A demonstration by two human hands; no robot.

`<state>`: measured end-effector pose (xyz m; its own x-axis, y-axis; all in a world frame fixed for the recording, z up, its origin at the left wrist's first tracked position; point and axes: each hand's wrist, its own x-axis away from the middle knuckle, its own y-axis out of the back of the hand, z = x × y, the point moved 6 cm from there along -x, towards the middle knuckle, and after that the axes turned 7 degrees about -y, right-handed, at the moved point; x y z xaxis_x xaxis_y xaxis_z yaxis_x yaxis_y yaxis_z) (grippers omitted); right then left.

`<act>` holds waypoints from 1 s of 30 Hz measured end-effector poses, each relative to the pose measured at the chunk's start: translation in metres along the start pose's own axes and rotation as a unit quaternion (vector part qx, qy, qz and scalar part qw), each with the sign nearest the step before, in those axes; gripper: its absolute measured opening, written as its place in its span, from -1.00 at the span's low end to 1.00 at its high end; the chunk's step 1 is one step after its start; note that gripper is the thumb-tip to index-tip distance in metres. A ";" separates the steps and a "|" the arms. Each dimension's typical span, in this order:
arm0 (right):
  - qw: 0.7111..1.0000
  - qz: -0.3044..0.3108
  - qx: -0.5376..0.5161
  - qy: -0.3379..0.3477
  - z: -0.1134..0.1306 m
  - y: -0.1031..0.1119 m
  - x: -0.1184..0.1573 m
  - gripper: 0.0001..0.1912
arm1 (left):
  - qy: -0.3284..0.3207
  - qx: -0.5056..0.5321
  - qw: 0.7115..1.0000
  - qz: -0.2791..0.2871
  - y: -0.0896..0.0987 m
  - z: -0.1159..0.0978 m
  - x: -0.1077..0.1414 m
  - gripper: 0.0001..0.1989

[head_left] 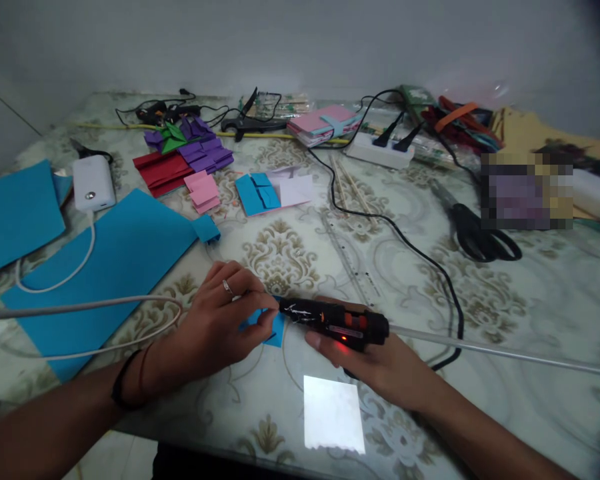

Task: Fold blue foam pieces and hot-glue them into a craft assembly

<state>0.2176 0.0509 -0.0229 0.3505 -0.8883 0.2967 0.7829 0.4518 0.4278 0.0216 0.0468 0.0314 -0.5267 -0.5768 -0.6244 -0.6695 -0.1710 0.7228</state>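
Observation:
My right hand (365,353) grips a black hot glue gun (325,320) with a lit red light on its side. A long translucent glue stick (480,350) sticks out of its back end. The gun's nozzle points left and meets the fingertips of my left hand (230,310). That hand is closed in a pinch over a small piece of blue paper (275,331), mostly hidden under the fingers. A white square (333,413) shows on the table nearer to me.
Blue paper sheets (115,267) and a white power bank (94,183) with its cable are at left. Folded coloured papers (205,155) lie behind. A clear ruler (350,260), black-handled scissors (483,230), a power strip (380,150) and a black cord (410,237) are toward the right.

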 end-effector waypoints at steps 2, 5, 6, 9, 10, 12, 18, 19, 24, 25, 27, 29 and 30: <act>1.000 -0.011 0.003 -0.018 -0.002 0.001 0.001 -0.60 | 0.006 0.004 1.000 0.004 -0.001 0.000 0.000 -0.85; 1.000 -0.002 -0.007 -0.028 0.000 0.001 0.001 -0.63 | 0.015 0.008 1.000 0.006 -0.001 0.001 0.000 -0.85; 1.000 0.007 -0.011 -0.028 0.002 0.000 0.000 -0.64 | 0.017 0.009 1.000 0.005 -0.001 0.001 -0.001 -0.84; 0.999 0.027 -0.025 -0.020 0.008 -0.002 -0.002 -0.63 | 0.016 0.014 1.000 0.000 0.000 0.001 -0.001 -0.84; 0.999 0.029 -0.029 -0.017 0.010 -0.002 -0.003 -0.63 | 0.016 0.015 1.000 0.001 0.000 0.001 -0.001 -0.84; 0.998 0.038 -0.040 -0.011 0.010 -0.003 -0.003 -0.63 | 0.021 0.018 1.000 0.001 0.000 0.001 -0.001 -0.85; 0.995 0.051 -0.081 -0.037 0.004 -0.005 -0.002 -0.65 | 0.047 0.029 0.998 0.016 -0.002 0.004 0.000 -0.88; 0.994 0.048 -0.084 -0.043 0.004 -0.004 -0.002 -0.64 | 0.049 0.029 0.998 0.015 -0.002 0.004 0.000 -0.89; 0.993 0.049 -0.084 -0.062 -0.003 -0.002 -0.003 -0.58 | 0.042 0.020 0.999 -0.011 0.003 0.006 -0.001 -0.86; 0.994 0.052 -0.078 -0.064 -0.006 -0.001 -0.003 -0.56 | 0.037 0.020 0.999 -0.013 0.004 0.006 -0.001 -0.86; 0.994 0.052 -0.069 -0.066 -0.009 -0.001 -0.002 -0.55 | 0.031 0.022 0.999 -0.007 0.004 0.005 0.000 -0.87; 0.994 0.054 -0.067 -0.066 -0.009 0.000 -0.002 -0.57 | 0.024 0.023 0.999 0.005 0.003 0.005 0.000 -0.86; 0.994 0.058 -0.067 -0.063 -0.008 0.000 -0.002 -0.58 | 0.020 0.024 0.999 0.010 0.003 0.004 0.001 -0.85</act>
<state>0.2208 0.0520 -0.0305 0.3815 -0.8095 0.4462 0.8055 0.5280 0.2690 0.0171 0.0496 0.0315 -0.5199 -0.6110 -0.5969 -0.6841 -0.1207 0.7194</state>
